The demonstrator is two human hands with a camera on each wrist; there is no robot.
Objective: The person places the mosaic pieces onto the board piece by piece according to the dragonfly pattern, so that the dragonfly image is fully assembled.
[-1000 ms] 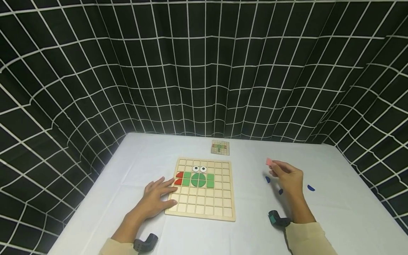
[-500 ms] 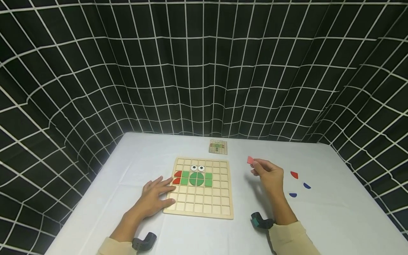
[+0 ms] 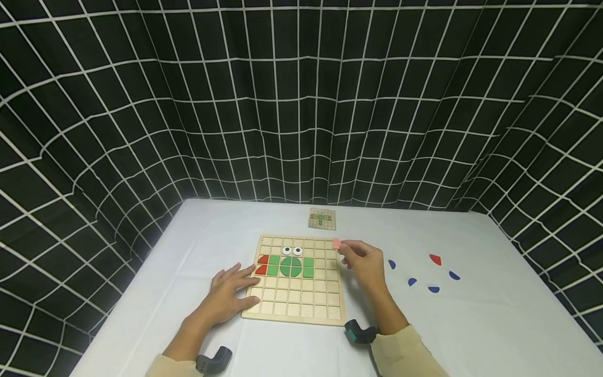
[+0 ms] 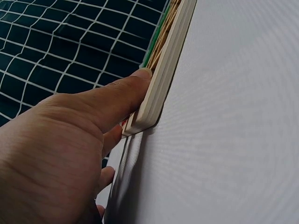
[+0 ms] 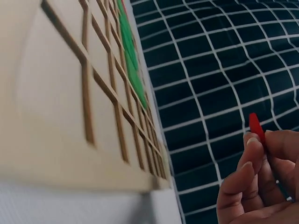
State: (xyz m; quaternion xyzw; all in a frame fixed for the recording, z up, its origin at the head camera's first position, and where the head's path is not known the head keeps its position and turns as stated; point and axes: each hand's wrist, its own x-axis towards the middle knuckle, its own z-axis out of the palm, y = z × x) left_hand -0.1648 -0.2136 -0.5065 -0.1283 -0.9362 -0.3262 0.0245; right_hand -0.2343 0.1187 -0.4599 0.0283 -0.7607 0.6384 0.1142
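My right hand [image 3: 365, 262] pinches a small red puzzle tile [image 3: 336, 244] between thumb and fingertips, over the upper right corner of a wooden grid board [image 3: 325, 299]. The red tile [image 5: 255, 126] also shows edge-on in the right wrist view. At the board's left edge my left hand [image 3: 230, 296] lies with fingers spread, its fingertips on the frame. Set in the board are two red tiles [image 3: 261, 264], several green tiles [image 3: 308, 267] including a circle [image 3: 290, 266], and a pair of white eye tiles [image 3: 292, 251].
Behind the board lies a small picture card [image 3: 322, 219] with a similar design. To the right of my right hand are several blue half-round tiles [image 3: 433, 289] and a loose red tile [image 3: 435, 259]. A black curtain [image 3: 301, 104] with white grid lines surrounds the white table [image 3: 490, 293].
My right hand has carried the red tile leftward from the loose pieces to the board's upper right corner, uncovering the blue tiles and the loose red tile. The left hand stays put.
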